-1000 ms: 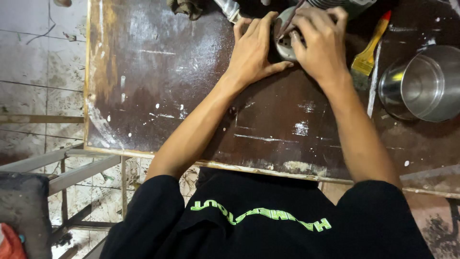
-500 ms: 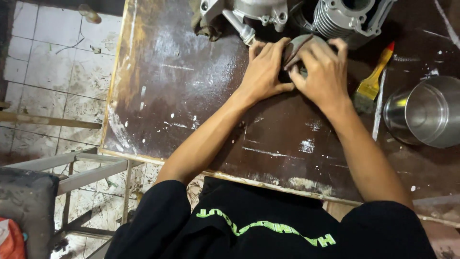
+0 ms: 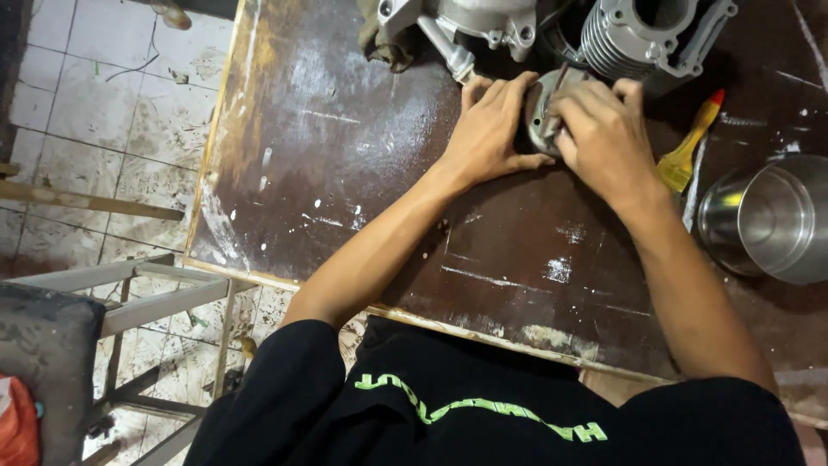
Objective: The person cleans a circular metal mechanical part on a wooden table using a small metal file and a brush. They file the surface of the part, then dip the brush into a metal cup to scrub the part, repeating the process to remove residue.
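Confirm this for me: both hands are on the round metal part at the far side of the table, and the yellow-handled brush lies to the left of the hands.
Not quite. The brush lies to the right of the hands, between the right hand and the steel pot, as the head view shows. The rest holds: the left hand and the right hand are both on the round metal part at the table's far side.

On the table [image 3: 345, 173] I see my left hand [image 3: 492, 129] and right hand [image 3: 604, 138] side by side, both on a round metal part [image 3: 542, 112]. Behind them lie an engine casing [image 3: 470, 22] and, to its right, a finned cylinder [image 3: 642, 30]. Right of my right hand lies a paintbrush [image 3: 686, 147], then a metal pot [image 3: 772, 220].
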